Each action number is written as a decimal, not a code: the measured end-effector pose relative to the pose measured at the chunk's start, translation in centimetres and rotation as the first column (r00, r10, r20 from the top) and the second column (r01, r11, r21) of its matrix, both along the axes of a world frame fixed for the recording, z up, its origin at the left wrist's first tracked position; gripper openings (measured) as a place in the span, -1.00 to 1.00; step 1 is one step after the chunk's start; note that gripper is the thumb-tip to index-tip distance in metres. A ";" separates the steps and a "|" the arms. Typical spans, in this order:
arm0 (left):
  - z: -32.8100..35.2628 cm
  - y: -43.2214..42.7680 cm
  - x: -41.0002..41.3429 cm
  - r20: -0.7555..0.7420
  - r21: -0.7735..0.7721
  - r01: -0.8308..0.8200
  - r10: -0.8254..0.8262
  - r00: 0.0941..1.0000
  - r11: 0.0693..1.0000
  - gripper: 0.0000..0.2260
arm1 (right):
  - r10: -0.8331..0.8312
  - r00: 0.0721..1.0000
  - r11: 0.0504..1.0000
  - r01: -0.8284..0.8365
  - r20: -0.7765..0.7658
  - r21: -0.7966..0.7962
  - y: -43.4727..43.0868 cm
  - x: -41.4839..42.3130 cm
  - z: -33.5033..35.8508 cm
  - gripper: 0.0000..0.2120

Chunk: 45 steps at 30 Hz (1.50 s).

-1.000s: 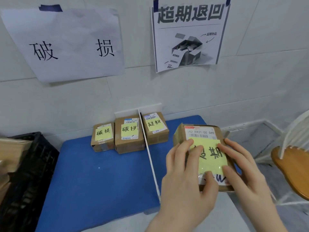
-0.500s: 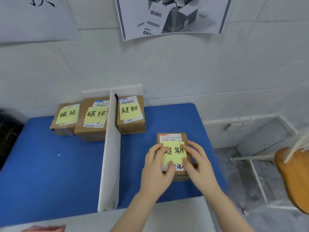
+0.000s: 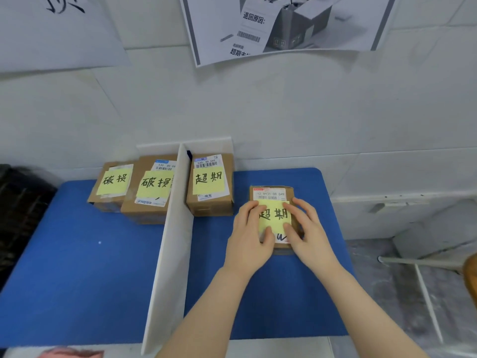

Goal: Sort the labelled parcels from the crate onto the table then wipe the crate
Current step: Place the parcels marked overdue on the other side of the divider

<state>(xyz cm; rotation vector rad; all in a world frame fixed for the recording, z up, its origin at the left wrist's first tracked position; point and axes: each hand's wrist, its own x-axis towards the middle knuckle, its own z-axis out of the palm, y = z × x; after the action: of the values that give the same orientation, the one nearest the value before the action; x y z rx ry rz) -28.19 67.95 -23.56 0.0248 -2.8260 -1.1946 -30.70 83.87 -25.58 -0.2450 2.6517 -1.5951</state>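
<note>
**Half Hidden**

The left hand (image 3: pixel 249 236) and right hand (image 3: pixel 308 236) cover the near half of the parcel (image 3: pixel 273 215). The black crate (image 3: pixel 18 215) runs off the left edge, the printed poster (image 3: pixel 284 27) off the top. The shipping label (image 3: pixel 269 195) is too small to read.

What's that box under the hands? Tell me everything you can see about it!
It is a brown cardboard parcel, lying flat on the blue table, right of the white divider. A white shipping label with a barcode sits at its far end, and a yellow note with black handwriting covers the middle. The left hand and right hand rest on top, fingers over the note.
</note>
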 end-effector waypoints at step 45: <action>16.5 -16.0 4.9 -0.163 0.125 -0.358 0.376 0.912 0.925 -0.61 | -0.172 0.969 0.979 0.189 -0.176 0.082 -10.5 -4.9 7.8 -0.57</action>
<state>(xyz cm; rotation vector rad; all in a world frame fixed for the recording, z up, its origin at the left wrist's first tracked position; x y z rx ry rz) -23.30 51.99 -7.07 0.4112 -2.4577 -1.1683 -35.64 73.41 -17.82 -0.1435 2.9500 -1.5486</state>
